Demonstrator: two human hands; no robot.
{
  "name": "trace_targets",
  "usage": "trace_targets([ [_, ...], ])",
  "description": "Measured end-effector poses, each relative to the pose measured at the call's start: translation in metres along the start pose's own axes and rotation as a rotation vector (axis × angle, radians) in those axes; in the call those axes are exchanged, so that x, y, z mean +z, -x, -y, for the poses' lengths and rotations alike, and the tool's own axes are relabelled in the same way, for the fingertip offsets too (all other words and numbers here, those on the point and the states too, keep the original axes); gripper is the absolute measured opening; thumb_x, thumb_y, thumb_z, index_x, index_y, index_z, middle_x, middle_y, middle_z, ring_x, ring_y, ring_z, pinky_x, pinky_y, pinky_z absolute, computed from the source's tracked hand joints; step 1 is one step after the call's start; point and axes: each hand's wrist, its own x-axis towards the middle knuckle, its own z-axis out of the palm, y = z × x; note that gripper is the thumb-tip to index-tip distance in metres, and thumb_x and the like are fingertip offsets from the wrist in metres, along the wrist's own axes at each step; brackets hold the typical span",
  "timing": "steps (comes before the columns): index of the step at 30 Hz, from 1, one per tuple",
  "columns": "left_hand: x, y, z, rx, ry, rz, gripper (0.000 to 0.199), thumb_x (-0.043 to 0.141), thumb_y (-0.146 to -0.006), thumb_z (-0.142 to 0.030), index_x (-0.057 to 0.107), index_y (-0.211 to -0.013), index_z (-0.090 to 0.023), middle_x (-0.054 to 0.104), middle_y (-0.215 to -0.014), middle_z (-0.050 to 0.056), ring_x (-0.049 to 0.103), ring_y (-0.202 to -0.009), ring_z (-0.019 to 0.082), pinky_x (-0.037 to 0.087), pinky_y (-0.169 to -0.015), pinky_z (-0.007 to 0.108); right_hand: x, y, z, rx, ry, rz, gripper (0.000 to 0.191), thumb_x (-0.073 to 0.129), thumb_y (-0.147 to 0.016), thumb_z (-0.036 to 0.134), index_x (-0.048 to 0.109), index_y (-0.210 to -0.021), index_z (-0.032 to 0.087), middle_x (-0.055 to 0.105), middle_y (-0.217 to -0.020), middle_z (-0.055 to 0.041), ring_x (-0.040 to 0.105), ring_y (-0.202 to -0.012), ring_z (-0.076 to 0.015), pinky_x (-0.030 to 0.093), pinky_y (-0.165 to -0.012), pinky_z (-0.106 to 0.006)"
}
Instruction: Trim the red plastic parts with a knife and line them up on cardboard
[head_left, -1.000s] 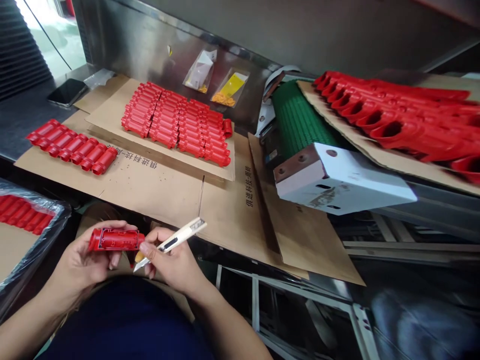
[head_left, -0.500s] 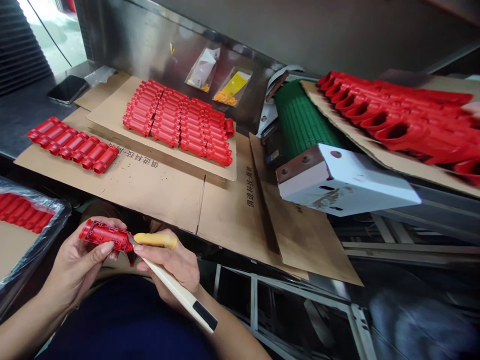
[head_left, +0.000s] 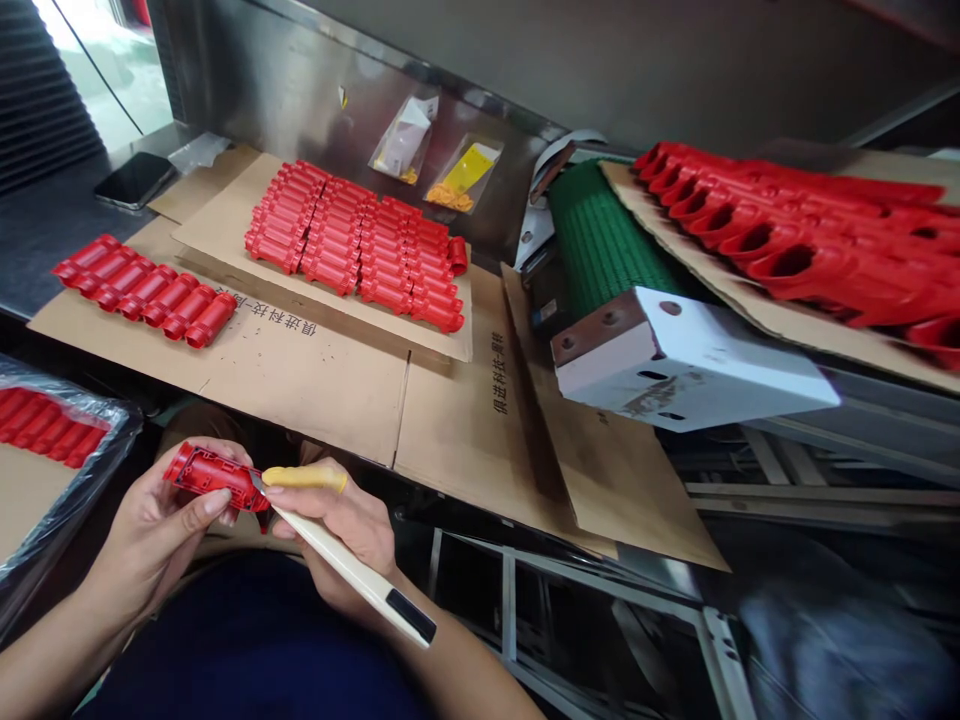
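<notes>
Between the fingers and thumb of my left hand (head_left: 169, 510) is a red plastic tube-shaped part (head_left: 217, 476), its cut-out side facing up. My right hand (head_left: 341, 520) grips a utility knife (head_left: 360, 575) with a cream handle and a dark end. A yellow finger cot (head_left: 306, 478) covers one finger of that hand. The knife's short blade meets the right end of the red part; whether it cuts in cannot be told. Both hands are held low over my lap, in front of the table edge.
Rows of red parts (head_left: 352, 240) lie on cardboard (head_left: 337, 390), with a shorter row (head_left: 142, 290) at left. A lined box (head_left: 124, 430) holds more. At right, a green conveyor roller (head_left: 611, 235) has a protruding white bracket (head_left: 697, 360). A phone (head_left: 135, 181) lies at back left.
The red part has turned slightly in my left hand and shifted a little right. My right hand and the knife have moved slightly left, with the blade still at the part's end.
</notes>
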Motion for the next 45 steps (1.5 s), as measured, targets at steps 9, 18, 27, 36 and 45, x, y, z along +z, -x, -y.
trace_targets([
  [9,-0.022,-0.006,0.009,-0.061,0.065,0.105,0.025,0.091,-0.084,-0.028,0.083,-0.105,-0.018,0.075,-0.111,0.012,0.064,-0.073,0.014,0.059,-0.064,0.024,0.000,0.003,0.004,0.129,-0.078,-0.015,0.025,0.077,-0.099,0.009,0.080,-0.121,0.020,0.085,-0.117,-0.0091,0.081,-0.108,-0.0199,0.069,-0.097,-0.033],
  [18,-0.019,-0.006,0.008,0.047,-0.010,0.099,0.024,0.090,-0.086,-0.027,0.083,-0.108,-0.021,0.076,-0.113,0.010,0.069,-0.079,0.016,0.060,-0.065,0.022,-0.003,0.003,-0.001,0.105,-0.005,0.033,0.014,0.069,-0.106,0.020,0.073,-0.119,0.019,0.084,-0.117,-0.0121,0.080,-0.113,-0.0235,0.070,-0.093,-0.037],
  [27,-0.005,-0.011,0.003,0.041,0.048,0.024,0.044,0.095,-0.082,-0.029,0.075,-0.121,-0.025,0.072,-0.074,-0.001,0.062,-0.052,0.010,0.056,-0.051,0.018,-0.016,-0.008,-0.013,-0.338,0.323,0.250,0.026,0.066,-0.104,0.007,0.067,-0.130,0.005,0.079,-0.107,-0.0181,0.073,-0.093,-0.0246,0.069,-0.079,-0.039],
  [36,-0.009,-0.015,-0.002,-0.044,0.018,0.044,0.041,0.095,-0.082,-0.032,0.077,-0.116,-0.018,0.074,-0.079,0.002,0.060,-0.054,0.010,0.056,-0.049,0.018,-0.007,0.006,-0.012,-0.280,0.347,0.240,0.035,0.066,-0.103,0.006,0.063,-0.138,0.008,0.078,-0.115,-0.0193,0.073,-0.095,-0.0244,0.069,-0.082,-0.040],
  [45,-0.001,-0.009,-0.004,-0.084,0.055,0.020,0.044,0.093,-0.083,-0.029,0.077,-0.122,-0.018,0.074,-0.082,0.002,0.062,-0.060,0.011,0.056,-0.053,0.017,-0.001,0.004,-0.007,0.183,-0.077,0.064,0.013,0.069,-0.104,0.017,0.071,-0.116,0.020,0.082,-0.116,-0.0121,0.081,-0.103,-0.0225,0.069,-0.090,-0.038],
])
